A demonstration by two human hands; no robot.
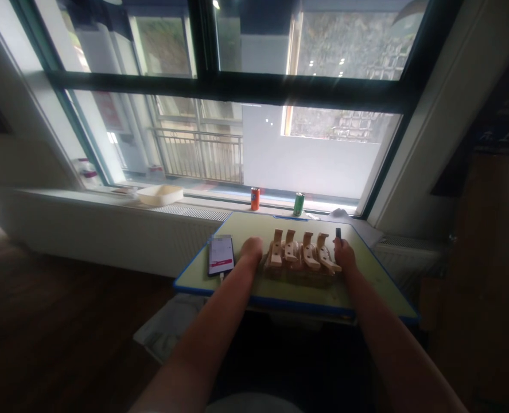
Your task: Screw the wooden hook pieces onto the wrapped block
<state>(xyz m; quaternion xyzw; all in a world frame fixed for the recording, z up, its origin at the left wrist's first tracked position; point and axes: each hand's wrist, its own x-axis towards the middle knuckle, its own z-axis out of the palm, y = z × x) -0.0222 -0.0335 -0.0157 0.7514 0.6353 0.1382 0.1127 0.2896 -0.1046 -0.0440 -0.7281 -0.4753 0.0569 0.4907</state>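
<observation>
My left hand point(252, 249) is closed in a fist at the left end of a row of pale, curved wooden pieces point(291, 250); what its fingers hold, if anything, is hidden. Several of these pieces stand side by side, each with dark round holes, on a clear, brownish base point(299, 272). At the row's right end, my right hand point(344, 253) is closed around a short dark stick-like tool point(338, 233), its tip pointing up. Its exact kind is too small to tell. Under everything is a pale green table point(379, 291) with a blue edge.
A phone point(221, 256) with a cable lies left of my left hand. On the windowsill behind are an orange can point(255, 199), a green can point(298, 204) and a cream plastic basin point(160, 195). A grey bag point(172, 321) hangs below the table's left side.
</observation>
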